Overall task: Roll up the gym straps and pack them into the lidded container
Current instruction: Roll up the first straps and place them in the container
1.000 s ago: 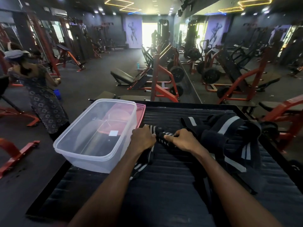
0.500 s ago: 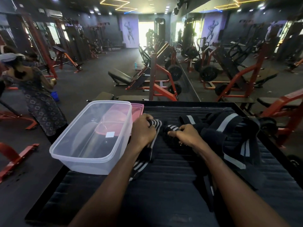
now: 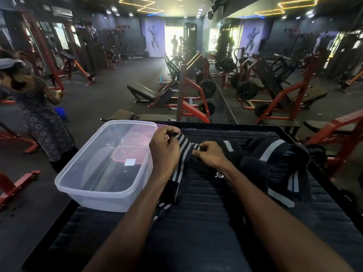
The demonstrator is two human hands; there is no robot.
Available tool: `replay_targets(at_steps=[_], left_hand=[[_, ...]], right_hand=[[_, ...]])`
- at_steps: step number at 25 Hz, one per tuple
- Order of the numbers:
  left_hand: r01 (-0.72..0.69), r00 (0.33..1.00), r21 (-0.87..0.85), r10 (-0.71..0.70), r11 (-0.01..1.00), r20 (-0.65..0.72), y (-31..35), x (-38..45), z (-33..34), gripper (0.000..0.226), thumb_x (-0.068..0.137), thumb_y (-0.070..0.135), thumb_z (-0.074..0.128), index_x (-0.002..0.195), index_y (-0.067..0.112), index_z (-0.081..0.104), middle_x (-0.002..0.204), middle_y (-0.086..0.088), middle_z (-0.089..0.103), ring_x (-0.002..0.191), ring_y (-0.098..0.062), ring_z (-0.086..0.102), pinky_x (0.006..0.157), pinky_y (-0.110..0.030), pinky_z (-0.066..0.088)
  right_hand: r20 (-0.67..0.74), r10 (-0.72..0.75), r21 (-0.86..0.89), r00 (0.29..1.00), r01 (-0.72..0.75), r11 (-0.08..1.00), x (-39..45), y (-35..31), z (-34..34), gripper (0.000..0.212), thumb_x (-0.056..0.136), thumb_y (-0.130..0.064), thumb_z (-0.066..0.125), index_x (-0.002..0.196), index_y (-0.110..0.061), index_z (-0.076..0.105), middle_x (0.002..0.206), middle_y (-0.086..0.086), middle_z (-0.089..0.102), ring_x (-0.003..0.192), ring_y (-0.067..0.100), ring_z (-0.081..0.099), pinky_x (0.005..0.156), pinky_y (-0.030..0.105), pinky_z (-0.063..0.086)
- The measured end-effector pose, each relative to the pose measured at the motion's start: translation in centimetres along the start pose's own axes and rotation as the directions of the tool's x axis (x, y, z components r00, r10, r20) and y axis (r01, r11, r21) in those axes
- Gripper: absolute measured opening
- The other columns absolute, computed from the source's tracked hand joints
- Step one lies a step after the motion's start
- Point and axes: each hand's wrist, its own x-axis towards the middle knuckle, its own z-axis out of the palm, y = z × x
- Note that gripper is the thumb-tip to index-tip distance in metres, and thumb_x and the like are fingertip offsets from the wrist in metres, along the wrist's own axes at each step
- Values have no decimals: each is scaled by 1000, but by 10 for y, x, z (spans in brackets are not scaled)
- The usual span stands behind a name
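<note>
Step in hand looked like prep for rolling: one black strap with grey-white stripes (image 3: 183, 154) was stretched between both hands (image 3: 184, 152) on the dark ribbed tabletop (image 3: 196, 232), not yet coiled. Left hand (image 3: 164, 152) pinched the strap's far end just beside the right wall of the clear rectangular plastic container (image 3: 94, 185). Right hand (image 3: 209, 157) had fingers curled, gripping the same strap a little to the right. Strap's loose tail ran near-left under the left forearm toward the tabletop edge.

Container sat open on the left of the tabletop; couldn't see any strap in it. Pink lid (image 3: 160, 126) appeared to sit just behind/under its far side, partly hidden. Heap of further black straps with grey bands (image 3: 275, 160) lay on the right, unrolled.

Next move, my read: fold the pinched end over and wind tight, feeding the tail in with tension so the coil doesn't spring open, then drop it left into the container. Most of the task was still left.
</note>
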Motion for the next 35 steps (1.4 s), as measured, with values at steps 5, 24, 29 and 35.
replay_targets(at_steps=[5, 24, 29, 35], left_hand=[[91, 992, -142, -102, 986, -69, -1, 1, -3, 31, 74, -4, 46, 67, 23, 60, 77, 5, 66, 76, -8, 60, 71, -19, 46], [428, 899, -318, -360, 846, 250, -4, -8, 16, 32, 79, -13, 46, 68, 13, 61, 74, -4, 62, 75, -19, 57, 72, -31, 47], [-106, 947, 39, 89, 994, 309, -17, -19, 15, 16, 79, 16, 70, 88, 26, 63, 95, 2, 65, 91, -16, 63, 81, -25, 48], [-190, 854, 107, 111, 976, 509, -18, -34, 24, 27, 89, 21, 72, 113, 18, 61, 108, 6, 66, 98, -5, 62, 85, -14, 47]], right_hand=[[-39, 8, -223, 999, -16, 975, 1, -8, 18, 38, 81, -48, 72, 102, -23, 53, 99, -3, 59, 107, 20, 42, 94, 40, 38], [360, -71, 774, 930, -256, 579, -65, -26, -41, 22, 95, -8, 63, 113, 5, 66, 84, 16, 70, 65, 21, 66, 51, 25, 55], [211, 50, 815, 976, -203, 543, -59, -15, -38, 16, 90, 8, 62, 104, 0, 65, 75, 8, 71, 60, 15, 68, 51, 24, 57], [227, -46, 879, 973, -184, 439, -55, -5, -45, 19, 100, -3, 49, 113, 3, 62, 83, 13, 70, 73, 22, 69, 73, 33, 60]])
